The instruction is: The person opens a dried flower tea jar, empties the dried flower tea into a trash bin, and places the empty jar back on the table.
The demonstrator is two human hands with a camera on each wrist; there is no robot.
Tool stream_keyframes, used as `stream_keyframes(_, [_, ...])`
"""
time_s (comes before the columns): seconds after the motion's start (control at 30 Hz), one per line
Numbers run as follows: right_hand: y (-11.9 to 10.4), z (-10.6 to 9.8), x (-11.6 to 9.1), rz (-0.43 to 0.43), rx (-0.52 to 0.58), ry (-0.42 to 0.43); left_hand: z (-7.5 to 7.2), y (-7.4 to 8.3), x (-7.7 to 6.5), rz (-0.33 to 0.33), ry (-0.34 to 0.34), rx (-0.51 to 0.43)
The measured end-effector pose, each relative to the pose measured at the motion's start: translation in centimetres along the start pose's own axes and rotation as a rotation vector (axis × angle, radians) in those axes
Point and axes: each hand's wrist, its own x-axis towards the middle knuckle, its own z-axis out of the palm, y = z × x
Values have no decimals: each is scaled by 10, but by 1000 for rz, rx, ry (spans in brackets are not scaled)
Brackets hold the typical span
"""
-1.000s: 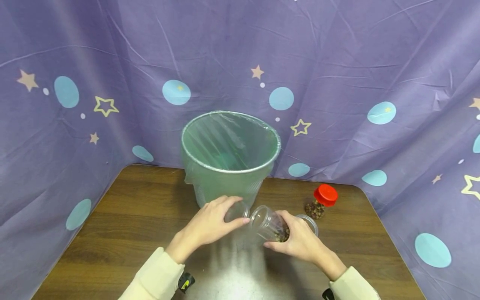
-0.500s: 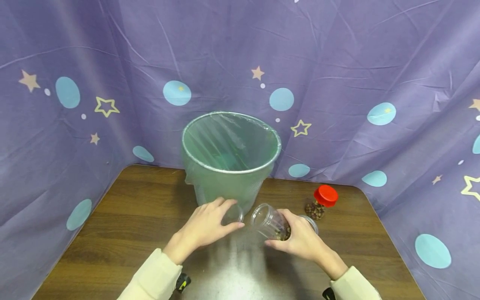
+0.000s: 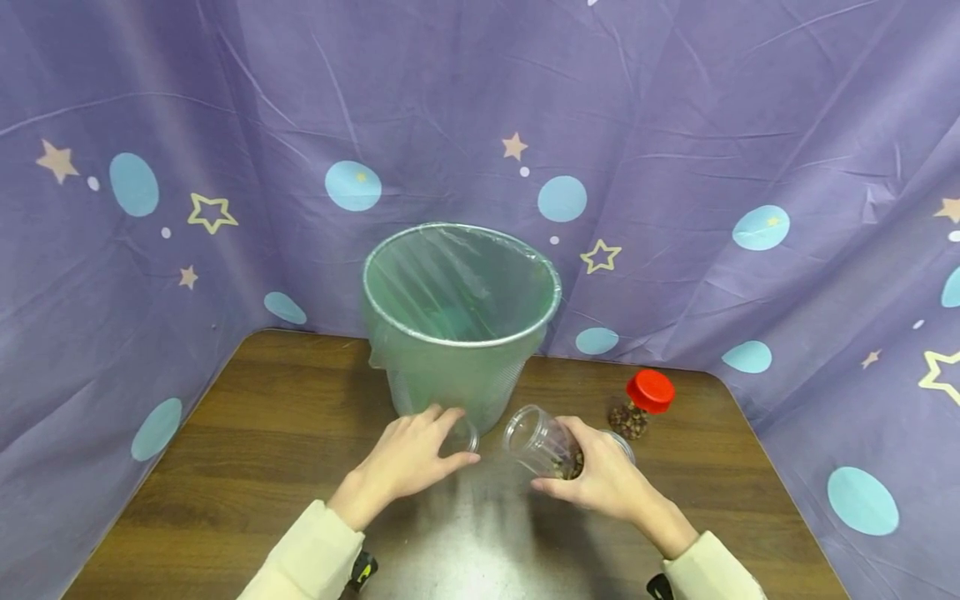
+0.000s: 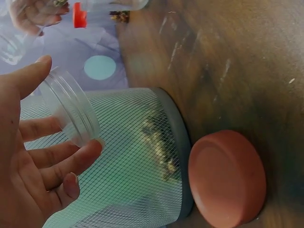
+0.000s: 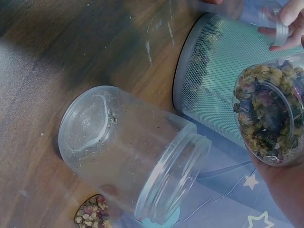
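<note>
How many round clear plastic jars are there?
3 in sight: the tilted jar in the person's right hand, the open jar standing on the brown wooden table beside it, and the red-lidded jar farther back. More could be hidden.

Star-patterned purple curtain (image 3: 450, 100), brown wooden table (image 3: 292, 400), red-lidded jar (image 3: 637, 408) toward far right

An uncapped clear jar (image 3: 542, 447) partly filled with dried flowers (image 5: 254, 107) tilts near a clear lid (image 4: 71, 107).

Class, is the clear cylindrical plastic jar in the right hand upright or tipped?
Tipped: in the head view, the jar slants, its round mouth leaning toward the left hand.
</note>
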Motion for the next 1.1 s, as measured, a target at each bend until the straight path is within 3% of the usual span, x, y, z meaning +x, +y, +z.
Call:
stream_keyframes(0.2, [0,1,-1,-10,-6,3,14,1,-1,25,-33,56])
stream_keyframes(0.37, [-1,1,-1,-2,-4,3,23,0,-3,48,-17,107])
stream_keyframes(1.1, [3,4,-3,-12,-4,12,58,-3,-5,-2,-42,147])
